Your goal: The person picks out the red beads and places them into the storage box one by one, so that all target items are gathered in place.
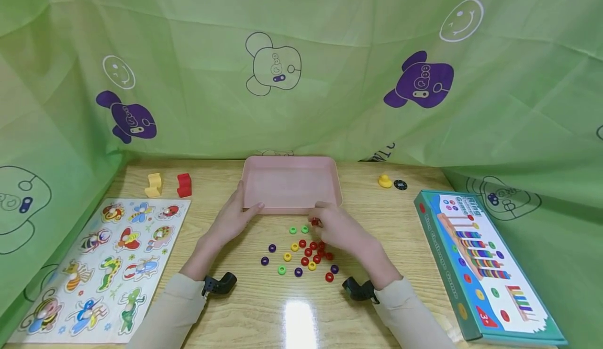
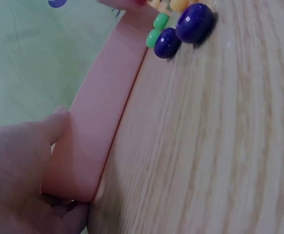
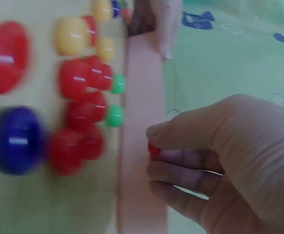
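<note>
A shallow pink tray point(image 1: 291, 211) stands at the back of the table. My left hand point(image 1: 234, 218) grips its front left corner, thumb over the rim and fingers round the outer side, as the left wrist view shows. At the tray's front right edge, my right hand point(image 1: 336, 226) pinches a red ring point(image 3: 154, 148) between thumb and forefinger, close to the front wall. In front of the tray lie loose rings: several red rings point(image 1: 313, 246) bunched beside the right hand, green rings point(image 1: 292, 230), yellow rings point(image 1: 287, 257) and purple rings point(image 1: 265, 260).
An insect puzzle board point(image 1: 110, 255) lies at the left, with a yellow block point(image 1: 153, 185) and a red block point(image 1: 184, 185) behind it. On the right are a ring game box point(image 1: 490, 270), a yellow duck point(image 1: 384, 181) and a black chip point(image 1: 400, 184). A green curtain point(image 1: 330, 119) hangs behind.
</note>
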`<state>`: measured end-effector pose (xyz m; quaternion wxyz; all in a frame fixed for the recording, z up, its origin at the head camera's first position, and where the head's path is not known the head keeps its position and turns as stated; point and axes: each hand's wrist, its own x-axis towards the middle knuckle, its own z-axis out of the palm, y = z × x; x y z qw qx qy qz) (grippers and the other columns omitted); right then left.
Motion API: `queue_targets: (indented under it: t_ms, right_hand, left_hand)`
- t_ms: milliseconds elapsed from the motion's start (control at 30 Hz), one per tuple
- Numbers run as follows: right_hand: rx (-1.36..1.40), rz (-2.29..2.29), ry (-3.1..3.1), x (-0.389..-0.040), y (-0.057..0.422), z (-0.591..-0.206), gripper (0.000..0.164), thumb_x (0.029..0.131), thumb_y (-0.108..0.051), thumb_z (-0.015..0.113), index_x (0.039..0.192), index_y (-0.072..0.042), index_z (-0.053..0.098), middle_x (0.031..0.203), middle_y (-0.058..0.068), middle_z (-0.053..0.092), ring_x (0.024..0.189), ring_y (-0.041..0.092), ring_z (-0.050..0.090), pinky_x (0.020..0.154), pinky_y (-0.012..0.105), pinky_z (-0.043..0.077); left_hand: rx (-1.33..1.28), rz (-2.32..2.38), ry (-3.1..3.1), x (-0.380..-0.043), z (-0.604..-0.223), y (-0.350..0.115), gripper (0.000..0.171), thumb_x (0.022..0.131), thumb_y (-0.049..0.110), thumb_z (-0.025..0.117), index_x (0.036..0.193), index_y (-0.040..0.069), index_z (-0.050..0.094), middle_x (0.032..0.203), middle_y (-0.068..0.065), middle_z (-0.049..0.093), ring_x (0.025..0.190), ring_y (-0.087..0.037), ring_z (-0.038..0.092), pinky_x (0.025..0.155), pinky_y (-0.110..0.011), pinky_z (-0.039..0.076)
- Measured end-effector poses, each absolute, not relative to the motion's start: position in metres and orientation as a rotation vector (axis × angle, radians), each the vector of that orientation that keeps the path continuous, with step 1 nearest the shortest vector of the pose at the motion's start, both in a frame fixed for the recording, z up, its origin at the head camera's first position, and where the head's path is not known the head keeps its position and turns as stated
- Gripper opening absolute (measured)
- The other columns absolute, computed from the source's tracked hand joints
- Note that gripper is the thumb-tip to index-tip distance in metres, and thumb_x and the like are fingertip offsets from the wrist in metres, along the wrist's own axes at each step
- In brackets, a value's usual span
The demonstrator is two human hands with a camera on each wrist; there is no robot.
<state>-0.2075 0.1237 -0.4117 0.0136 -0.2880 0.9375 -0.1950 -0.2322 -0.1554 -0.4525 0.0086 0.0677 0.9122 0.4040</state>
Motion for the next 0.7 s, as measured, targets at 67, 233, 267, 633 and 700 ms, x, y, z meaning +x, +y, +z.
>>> queue_targets:
  t_ms: [67,233,267,633,700]
  right_hand:
    - [-0.9,-0.635,2.947,-0.213,0.122,-0.405,0.017,0.082,-0.008,0.066,0.098,-0.013,0.069,0.089,-0.006,0.059,0.078,0.006,0.054,0.068,0.017,0.049]
    - [-0.921,-0.731,3.002,-0.232,0.114,-0.394,0.016,0.081,-0.004,0.067,0.096,-0.008,0.069,0.088,-0.001,0.06,0.082,0.011,0.056,0.073,0.023,0.051]
    - [-0.918,-0.754,3.004,-0.238,0.112,-0.394,0.015,0.081,-0.004,0.067,0.095,-0.007,0.069,0.088,0.0,0.06,0.081,0.012,0.056,0.072,0.024,0.05]
    - [-0.677,-0.904,3.03,-0.288,0.089,-0.419,0.014,0.079,-0.007,0.068,0.093,-0.009,0.07,0.083,-0.001,0.06,0.076,0.015,0.052,0.068,0.027,0.046]
    - [-0.654,-0.888,3.035,-0.293,0.086,-0.428,0.011,0.08,-0.007,0.066,0.089,-0.011,0.07,0.082,-0.002,0.06,0.076,0.014,0.051,0.067,0.025,0.046]
  left_hand:
    - [0.208,1.27,2.849,-0.232,-0.451,-0.155,0.091,0.091,0.051,0.049,0.149,0.01,-0.007,0.157,-0.013,0.003,0.144,-0.031,0.01,0.115,-0.051,0.018]
    - [0.208,1.289,2.837,-0.232,-0.451,-0.155,0.091,0.091,0.049,0.049,0.149,0.008,-0.006,0.157,-0.011,0.002,0.145,-0.029,0.009,0.116,-0.049,0.017]
    - [0.207,1.291,2.838,-0.233,-0.452,-0.155,0.091,0.091,0.049,0.05,0.149,0.008,-0.007,0.157,-0.011,0.002,0.145,-0.029,0.01,0.116,-0.049,0.017]
    - [0.213,1.328,2.858,-0.233,-0.456,-0.154,0.092,0.09,0.048,0.052,0.148,0.012,-0.009,0.157,-0.012,0.004,0.145,-0.027,0.01,0.116,-0.047,0.016]
    - [0.213,1.319,2.863,-0.233,-0.457,-0.154,0.092,0.09,0.048,0.052,0.149,0.009,-0.007,0.157,-0.013,0.004,0.145,-0.027,0.01,0.116,-0.047,0.016]
